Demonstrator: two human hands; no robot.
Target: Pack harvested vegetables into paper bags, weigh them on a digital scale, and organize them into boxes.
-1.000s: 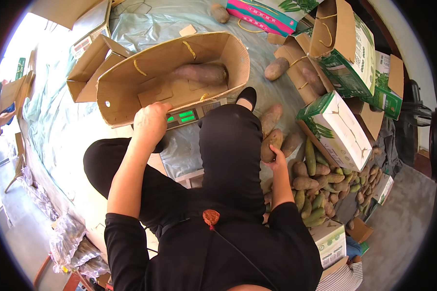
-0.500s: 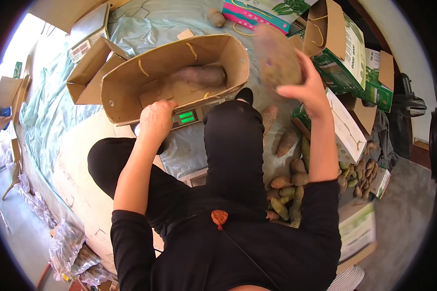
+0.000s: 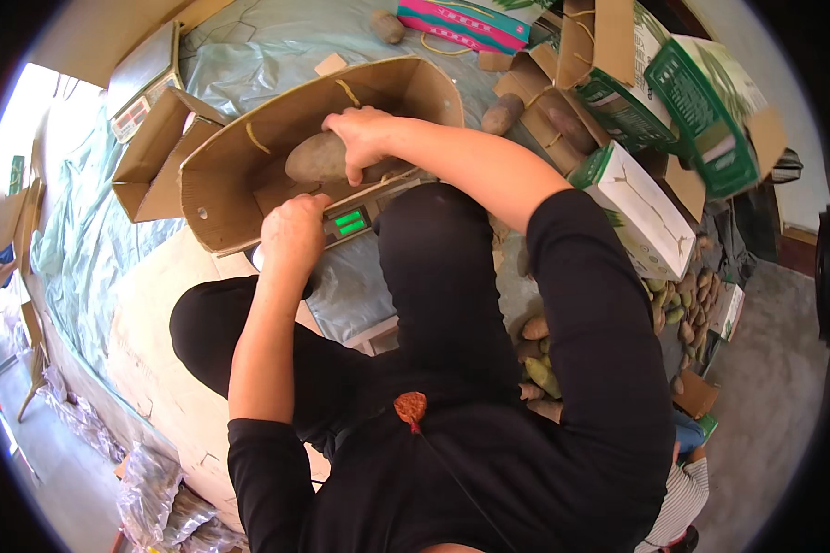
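Observation:
A long open cardboard box with yellow cord handles rests on a scale, whose green-lit display shows below the near rim. My left hand is closed over that near rim. Inside the box, my right hand grips a large brown tuber from above and its right side. The tuber lies low between the walls; whether it touches the bottom I cannot tell. Another tuber seen in the box earlier is mostly hidden behind my right hand and forearm.
Several green-and-white cartons crowd the right, and loose tubers lie in a heap below them. A small open carton stands left of the box. Plastic sheeting covers the floor. A person's striped sleeve shows at lower right.
My right hand has carried the tuber from right of the box leftward into it. My left hand stays on the rim. At the right, a green carton now stands tilted among the others.

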